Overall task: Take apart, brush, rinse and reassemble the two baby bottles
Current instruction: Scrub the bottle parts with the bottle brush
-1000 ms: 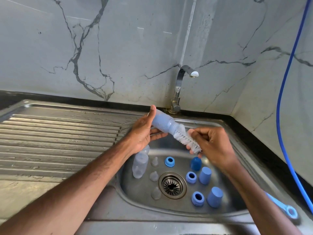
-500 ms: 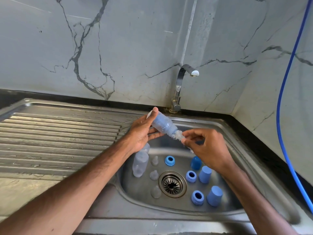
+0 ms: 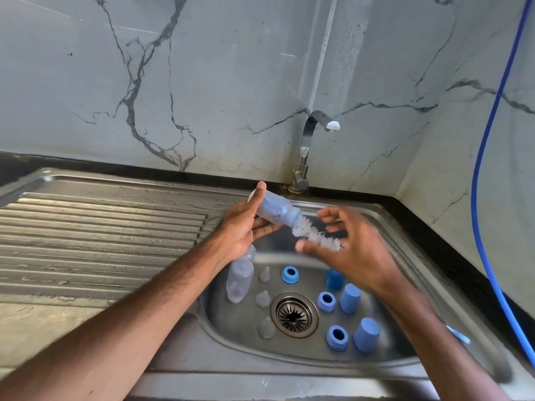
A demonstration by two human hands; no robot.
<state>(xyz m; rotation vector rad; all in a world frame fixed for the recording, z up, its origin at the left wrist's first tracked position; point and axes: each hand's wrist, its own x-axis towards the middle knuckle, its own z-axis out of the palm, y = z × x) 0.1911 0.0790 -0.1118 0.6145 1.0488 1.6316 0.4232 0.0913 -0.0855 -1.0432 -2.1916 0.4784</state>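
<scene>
Grips bottle (image 3: 275, 211) with left hand (image 3: 241, 228); cannot tell hold of right hand (image 3: 357, 251) on brush (image 3: 315, 237), blurred, handle hidden. Wet steel sink (image 3: 289, 355) near, marble wall (image 3: 231, 82) far.

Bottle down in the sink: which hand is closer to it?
Left. The left hand is just above the sink bottle, gripping a second bottle; the right hand is farther right, by the brush bristles.
</scene>
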